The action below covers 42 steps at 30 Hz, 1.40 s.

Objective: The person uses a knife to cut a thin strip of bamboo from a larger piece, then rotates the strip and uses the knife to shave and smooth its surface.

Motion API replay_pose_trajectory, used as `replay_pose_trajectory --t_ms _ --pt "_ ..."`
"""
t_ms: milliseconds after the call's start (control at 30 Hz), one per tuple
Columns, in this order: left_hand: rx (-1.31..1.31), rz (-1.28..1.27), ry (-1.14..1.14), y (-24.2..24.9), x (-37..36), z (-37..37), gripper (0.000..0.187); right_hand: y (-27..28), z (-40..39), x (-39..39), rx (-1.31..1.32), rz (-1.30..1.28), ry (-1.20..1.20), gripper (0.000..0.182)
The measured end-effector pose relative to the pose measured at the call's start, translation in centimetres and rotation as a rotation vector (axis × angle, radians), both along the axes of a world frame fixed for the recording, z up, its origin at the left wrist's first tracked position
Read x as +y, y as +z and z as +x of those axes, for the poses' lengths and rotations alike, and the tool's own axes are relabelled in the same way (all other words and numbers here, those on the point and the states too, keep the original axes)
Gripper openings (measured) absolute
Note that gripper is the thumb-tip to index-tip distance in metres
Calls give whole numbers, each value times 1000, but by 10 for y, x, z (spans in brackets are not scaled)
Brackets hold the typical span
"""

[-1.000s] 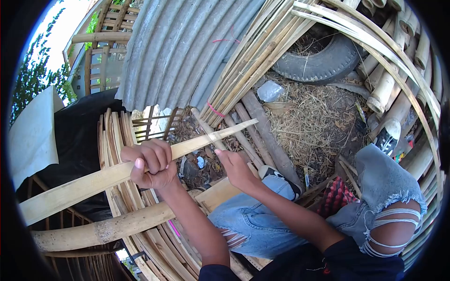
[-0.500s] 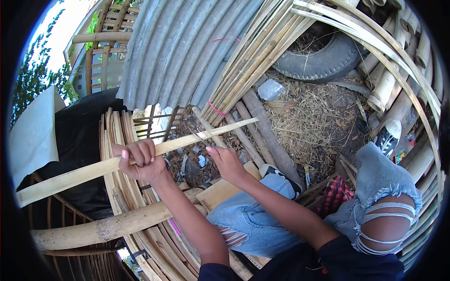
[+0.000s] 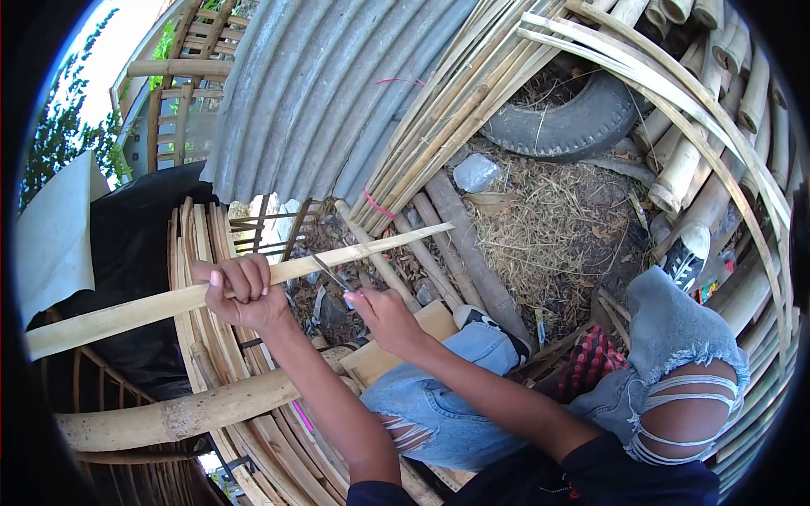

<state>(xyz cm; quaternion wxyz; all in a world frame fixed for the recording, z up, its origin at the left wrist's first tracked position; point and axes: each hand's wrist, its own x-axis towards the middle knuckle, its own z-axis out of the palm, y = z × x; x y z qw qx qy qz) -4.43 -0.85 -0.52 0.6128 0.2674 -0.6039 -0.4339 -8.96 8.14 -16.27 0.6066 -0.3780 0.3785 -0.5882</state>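
Observation:
A long, pale bamboo strip [image 3: 126, 322] slants across the view, rising from the far left to a narrow tip over the ground at the middle. My left hand [image 3: 242, 291] is closed around it, fingers curled over the top and thumb raised. To the right, my right hand [image 3: 386, 319] grips a knife [image 3: 332, 271]. Its handle is mostly hidden in my fist, and the blade points up and left, its end meeting the strip just right of my left hand.
A thick bamboo pole [image 3: 181, 413] runs beneath my left forearm. Split bamboo strips [image 3: 198, 244] stand at left; a tied bundle [image 3: 447, 110] leans by corrugated metal sheeting [image 3: 295, 93]. Beyond are an old tire [image 3: 565, 118], dry straw [image 3: 557, 228] and bamboo poles [image 3: 683, 173] on the right.
My right hand and the knife have shifted left and down, bringing the blade closer to my left hand along the strip. My left hand keeps its grip; the whole view has shifted slightly.

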Motion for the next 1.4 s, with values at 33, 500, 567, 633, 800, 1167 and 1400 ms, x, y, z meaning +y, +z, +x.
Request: replay_pose_trajectory --t_ms 33,500,567,633,800,1167,1400 --pt "-14 8 -25 1 3 -3 26 -7 -8 -4 -20 208 87 50" --pt "16 -12 131 1 2 6 24 -2 -25 -11 214 177 157 48" --pt "11 -16 83 -1 2 3 24 6 -18 0 213 92 114 49" --pt "14 -15 64 -3 3 -6 24 -4 -10 6 195 53 39 49" --pt "26 11 212 3 -1 0 29 -22 -27 -14 236 165 79 43" --pt "-2 7 46 -3 4 -18 23 17 -35 -12 146 35 145 26" --pt "-19 0 3 -5 5 -26 25 -24 -32 -20 306 176 79 29"
